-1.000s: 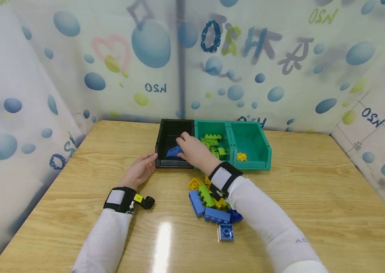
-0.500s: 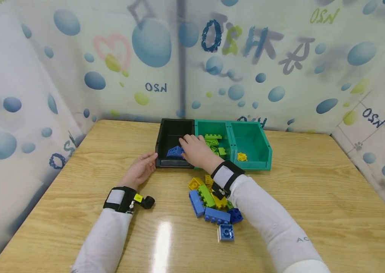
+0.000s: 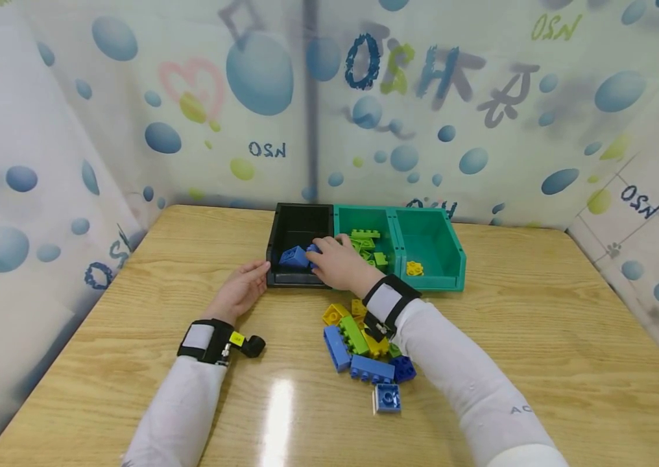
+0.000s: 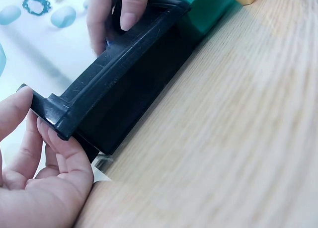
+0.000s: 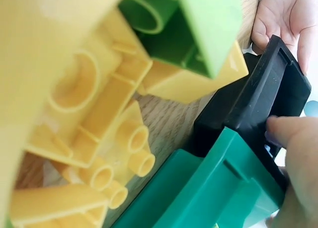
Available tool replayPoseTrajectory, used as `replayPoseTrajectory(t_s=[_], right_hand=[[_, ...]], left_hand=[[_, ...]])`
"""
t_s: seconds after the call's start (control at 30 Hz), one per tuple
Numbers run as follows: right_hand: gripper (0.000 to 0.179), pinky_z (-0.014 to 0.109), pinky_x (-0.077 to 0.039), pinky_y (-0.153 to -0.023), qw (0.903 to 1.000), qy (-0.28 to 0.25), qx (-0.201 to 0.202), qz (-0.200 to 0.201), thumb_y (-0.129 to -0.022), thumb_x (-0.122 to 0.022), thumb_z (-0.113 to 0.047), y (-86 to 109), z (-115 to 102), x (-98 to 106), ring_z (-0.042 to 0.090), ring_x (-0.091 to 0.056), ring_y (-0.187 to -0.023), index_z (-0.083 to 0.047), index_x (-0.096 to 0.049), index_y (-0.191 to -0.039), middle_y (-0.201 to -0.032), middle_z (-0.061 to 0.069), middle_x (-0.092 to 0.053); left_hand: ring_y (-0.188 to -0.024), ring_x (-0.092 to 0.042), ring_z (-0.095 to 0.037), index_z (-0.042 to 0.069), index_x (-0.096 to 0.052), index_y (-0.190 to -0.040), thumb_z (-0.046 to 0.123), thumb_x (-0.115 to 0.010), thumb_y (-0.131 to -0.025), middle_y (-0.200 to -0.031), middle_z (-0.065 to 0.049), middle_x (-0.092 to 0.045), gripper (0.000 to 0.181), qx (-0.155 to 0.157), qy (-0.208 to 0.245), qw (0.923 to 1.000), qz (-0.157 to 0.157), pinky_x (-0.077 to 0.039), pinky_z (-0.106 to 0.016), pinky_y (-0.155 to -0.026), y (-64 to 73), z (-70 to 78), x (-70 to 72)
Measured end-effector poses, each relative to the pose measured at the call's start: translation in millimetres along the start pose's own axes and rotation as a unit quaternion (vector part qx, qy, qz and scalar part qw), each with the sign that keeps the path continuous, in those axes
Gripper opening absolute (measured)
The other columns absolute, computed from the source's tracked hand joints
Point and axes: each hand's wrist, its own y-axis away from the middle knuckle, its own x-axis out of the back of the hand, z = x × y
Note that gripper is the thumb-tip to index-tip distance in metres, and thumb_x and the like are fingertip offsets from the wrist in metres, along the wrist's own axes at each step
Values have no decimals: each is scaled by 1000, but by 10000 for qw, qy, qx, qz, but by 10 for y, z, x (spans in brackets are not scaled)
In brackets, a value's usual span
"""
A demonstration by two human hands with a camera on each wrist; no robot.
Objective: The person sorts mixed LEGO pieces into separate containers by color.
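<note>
My left hand (image 3: pixel 240 292) grips the front left corner of the black bin (image 3: pixel 294 280); in the left wrist view the thumb lies on the rim and the fingers curl beneath it. Inside that bin, my right hand (image 3: pixel 341 261) pinches a small blue brick (image 3: pixel 311 248), mostly hidden behind the fingers. A second blue brick (image 3: pixel 292 257) lies tilted just left of it on the bin floor. The right wrist view has the right thumb (image 5: pixel 285 129) over the black bin's front wall.
Two green bins adjoin the black one: the middle bin (image 3: pixel 364 283) holds several lime bricks, the right bin (image 3: pixel 434 283) one yellow brick (image 3: pixel 414 268). Before them lies a loose pile with a lime brick (image 3: pixel 353 335), a long blue brick (image 3: pixel 371 369) and yellow bricks (image 3: pixel 335 314).
My right hand has lowered and shifted slightly right inside the black bin. The blue brick lying there has turned and moved a little left. My left hand has stayed at the corner.
</note>
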Motion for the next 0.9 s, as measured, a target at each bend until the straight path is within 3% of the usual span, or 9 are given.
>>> replayPoseTrajectory(t_s=[0.13,0.23,0.5,0.67,0.8,0.9], right_hand=[[48,54,-10,-115,9996,-69,-81,-254,-100,-35,-47,-10,11,-20,29,-11,-146,-31,-34,-146,-157,5,-23],[50,55,-10,-115,9993,-232,5,-299,-100,-33,-49,-5,37,-21,29,-9,-146,-31,-33,-146,-158,4,-19],[48,51,-16,-114,9913,-1282,285,-88,-100,-39,-44,96,221,59,27,-19,-144,-22,-41,-143,-155,7,-27],[46,51,-20,-113,9780,-2067,243,166,-100,-44,-38,220,360,120,32,-27,-140,-14,-46,-139,-151,13,-33],[44,47,-28,-111,9684,-2461,175,355,-100,-48,-32,341,470,102,32,-36,-135,-10,-48,-137,-145,14,-41],[41,47,-29,-110,9585,-2802,78,517,-99,-50,-28,441,557,51,33,-37,-134,-8,-50,-135,-141,15,-46]], left_hand=[[-67,-52,-4,18,-63,-71,7,-44,-99,-71,8,-59,36,-26,30,10000,8,-40,-18,-65,-10,-5,-6],[-67,-52,-4,18,-63,-71,6,-44,-100,-70,8,-59,36,-50,29,10000,-19,-40,-17,-65,-12,-6,-4],[-68,-51,-4,18,-62,-73,8,-46,-99,-71,8,-58,33,-5,-8,10000,22,-40,-18,-66,-14,-3,-5],[-69,-51,-5,16,-61,-76,10,-50,-98,-73,8,-58,25,33,7,10000,69,-40,-18,-66,-6,10,-14],[-69,-51,-4,17,-61,-75,9,-47,-99,-73,9,-58,29,33,-30,10000,6,-40,-17,-67,10,22,-24],[-70,-51,-4,17,-61,-76,10,-52,-97,-73,9,-58,24,-23,-42,10000,2,-40,-17,-67,21,13,-25]])
